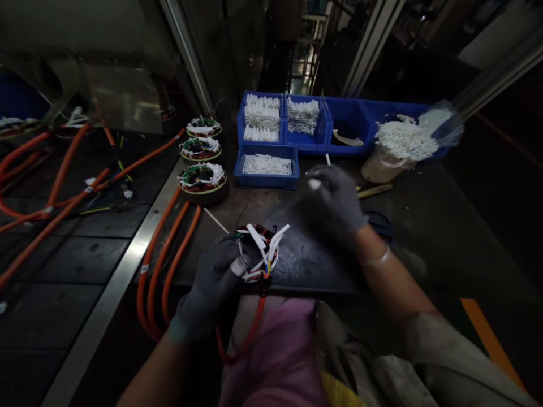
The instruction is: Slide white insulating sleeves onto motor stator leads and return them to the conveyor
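My left hand [210,282], in a grey glove, grips the edge of a copper-wound stator coil [257,251] that lies on the dark metal bench. White insulating sleeves [265,237] stick up from the coil, and an orange cable [250,333] hangs from it over the bench edge. A thin white rod [216,220] pokes out past my left fingers towards the back left. My right hand [331,206], also gloved grey, is raised above the bench to the right of the coil. A thin white sleeve [327,159] stands up from its fingers.
Blue plastic bins [267,181] hold white sleeves at the back of the bench. Beyond the bench's left metal edge, several wound stators [202,182] with orange cables rest on a dark conveyor. A bag of white pieces [403,141], a wooden stick [375,191] and dark scissors [379,223] lie right.
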The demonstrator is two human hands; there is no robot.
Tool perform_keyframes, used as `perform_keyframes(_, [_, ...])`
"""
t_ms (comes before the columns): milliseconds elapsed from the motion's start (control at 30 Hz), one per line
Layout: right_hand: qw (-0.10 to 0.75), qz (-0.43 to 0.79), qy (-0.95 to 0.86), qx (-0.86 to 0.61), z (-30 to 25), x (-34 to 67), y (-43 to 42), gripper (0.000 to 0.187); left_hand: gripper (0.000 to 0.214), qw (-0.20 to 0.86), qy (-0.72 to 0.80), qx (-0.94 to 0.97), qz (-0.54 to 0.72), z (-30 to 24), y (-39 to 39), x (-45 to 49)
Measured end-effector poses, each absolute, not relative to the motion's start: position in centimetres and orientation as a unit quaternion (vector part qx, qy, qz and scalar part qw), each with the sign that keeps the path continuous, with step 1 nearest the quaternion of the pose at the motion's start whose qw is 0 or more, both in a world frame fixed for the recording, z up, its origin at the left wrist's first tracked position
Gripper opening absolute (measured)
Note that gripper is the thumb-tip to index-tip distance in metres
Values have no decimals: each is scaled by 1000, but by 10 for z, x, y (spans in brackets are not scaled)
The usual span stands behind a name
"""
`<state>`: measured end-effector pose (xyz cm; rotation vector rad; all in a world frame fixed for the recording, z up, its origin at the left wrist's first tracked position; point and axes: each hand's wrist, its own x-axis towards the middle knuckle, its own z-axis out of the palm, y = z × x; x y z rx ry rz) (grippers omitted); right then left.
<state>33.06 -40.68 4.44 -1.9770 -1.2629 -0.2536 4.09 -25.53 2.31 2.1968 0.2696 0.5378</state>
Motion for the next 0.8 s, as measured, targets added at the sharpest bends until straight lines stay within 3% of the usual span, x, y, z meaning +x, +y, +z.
perform_keyframes(100, [158,-101,-381,-905,28,407,-413,27,42,517,149,820,195,22,-239,63])
perform_keyframes(167, [79,-73,-378,-920,16,434,-413,25,45,572,158,785,181,21,-229,79])
perform_keyframes(333, [95,-92,-386,-913,8,433,-423,24,46,606,161,747,221,24,-225,91])
perform_keyframes(400, [162,-98,-384,-904,13,415,-432,25,42,586,209,731,278,28,-232,76])
perform_keyframes(467, [320,-45,-380,-867,19,387,-439,25,41,550,278,724,308,30,-242,52])
perform_keyframes(567, [573,148,-345,-728,21,332,-440,28,48,502,375,739,249,28,-259,5])
perform_keyframes(667, [659,297,-287,-628,15,289,-431,39,51,518,420,731,146,16,-282,-40])
perform_keyframes(800, [679,341,-259,-597,7,273,-423,45,50,489,465,731,102,-9,-322,-84])
